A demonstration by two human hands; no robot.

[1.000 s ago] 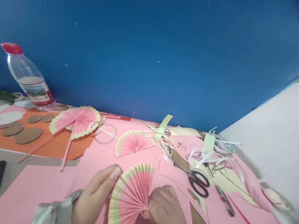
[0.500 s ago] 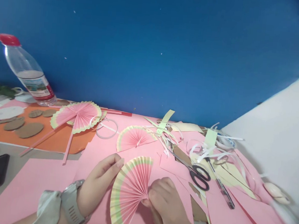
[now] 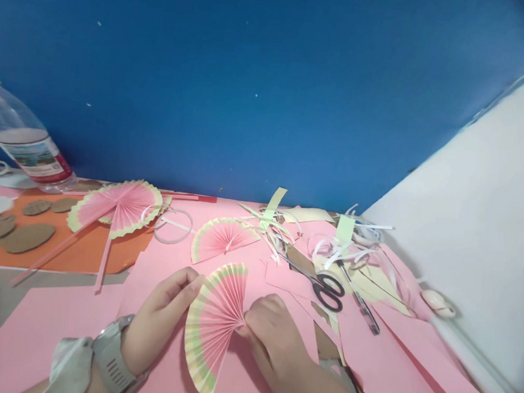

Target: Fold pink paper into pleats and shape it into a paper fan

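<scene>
A pleated pink paper fan point(image 3: 212, 323) with a yellow-green rim lies spread on pink paper point(image 3: 48, 337) in front of me. My right hand point(image 3: 272, 338) pinches the fan's gathered point, fingers closed on it. My left hand point(image 3: 160, 316), with a watch on the wrist, rests its fingertips against the fan's upper left rim. A second small fan point(image 3: 222, 237) lies just beyond. Black-handled scissors point(image 3: 322, 287) lie to the right of my right hand.
Finished fans on pink sticks point(image 3: 114, 208) lie on an orange sheet point(image 3: 55, 252) with brown card discs point(image 3: 26, 237). A plastic bottle point(image 3: 19, 138) leans at far left. Paper strips and offcuts point(image 3: 331, 239) pile at the back right. A blue wall stands behind, a white wall to the right.
The view has shifted, so everything sits further left and higher in frame. Both hands keep their hold on the fan, which has spread a little wider.
</scene>
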